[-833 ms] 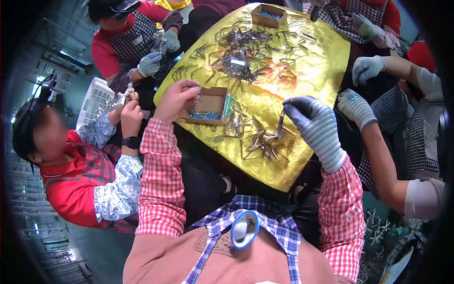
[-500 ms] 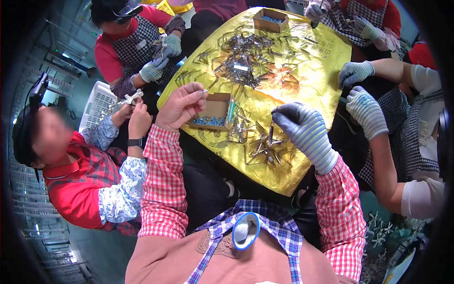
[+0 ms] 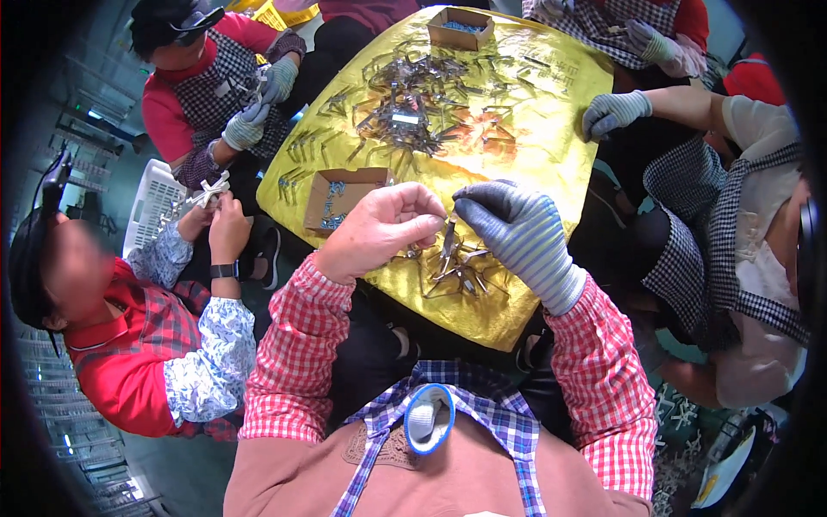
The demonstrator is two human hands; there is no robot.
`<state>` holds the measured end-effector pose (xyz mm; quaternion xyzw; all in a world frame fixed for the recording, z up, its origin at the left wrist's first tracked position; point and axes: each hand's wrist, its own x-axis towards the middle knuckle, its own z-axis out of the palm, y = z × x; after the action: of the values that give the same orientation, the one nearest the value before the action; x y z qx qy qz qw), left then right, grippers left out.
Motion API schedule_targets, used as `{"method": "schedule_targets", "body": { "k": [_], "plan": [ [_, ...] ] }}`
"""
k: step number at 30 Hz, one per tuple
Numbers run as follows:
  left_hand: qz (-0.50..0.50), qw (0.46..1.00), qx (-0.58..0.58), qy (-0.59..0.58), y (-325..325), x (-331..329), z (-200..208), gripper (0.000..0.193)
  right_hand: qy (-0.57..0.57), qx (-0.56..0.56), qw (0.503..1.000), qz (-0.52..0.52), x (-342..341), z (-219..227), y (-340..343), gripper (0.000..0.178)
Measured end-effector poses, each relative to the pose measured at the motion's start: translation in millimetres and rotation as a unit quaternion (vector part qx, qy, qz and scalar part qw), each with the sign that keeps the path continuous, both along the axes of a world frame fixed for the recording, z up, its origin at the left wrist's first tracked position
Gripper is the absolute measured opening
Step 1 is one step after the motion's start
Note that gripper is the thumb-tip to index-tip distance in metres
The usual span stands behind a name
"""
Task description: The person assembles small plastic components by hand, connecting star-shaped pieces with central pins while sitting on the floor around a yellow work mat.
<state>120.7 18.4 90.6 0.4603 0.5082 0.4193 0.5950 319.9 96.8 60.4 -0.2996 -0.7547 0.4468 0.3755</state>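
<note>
My bare left hand (image 3: 388, 228) is closed in a pinch over the near part of the table. Whatever sits between its fingertips is too small to make out. Close against it, my right hand (image 3: 521, 237), in a grey-and-white striped glove, pinches a slim dark metal piece (image 3: 448, 244) that hangs down from the fingers. The two sets of fingertips nearly meet at its top. Below them a cluster of thin metal arms (image 3: 468, 274) lies on the yellow table cover (image 3: 482, 319). A cardboard box (image 3: 355, 176) with small blue-and-silver parts stands left of my hands, partly hidden.
A larger heap of metal parts (image 3: 409, 108) covers the table's middle. Another cardboard box (image 3: 461, 28) stands at the far edge. Co-workers surround the table; one at left holds a white branched part (image 3: 209, 191) beside a white basket (image 3: 155, 202). A gloved hand (image 3: 616, 114) rests at the right edge.
My left hand has moved right from beside the box to my right hand. My right hand has shifted slightly left with the metal piece. The whole view has moved a little.
</note>
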Motion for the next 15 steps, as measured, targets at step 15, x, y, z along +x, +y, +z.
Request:
{"method": "schedule_targets", "body": {
  "k": [15],
  "plan": [
    [0.013,0.998,-0.006,0.054,4,12,-13,0.016,-0.046,0.101,0.994,-0.015,2,5,-5,0.014]
  ]
}}
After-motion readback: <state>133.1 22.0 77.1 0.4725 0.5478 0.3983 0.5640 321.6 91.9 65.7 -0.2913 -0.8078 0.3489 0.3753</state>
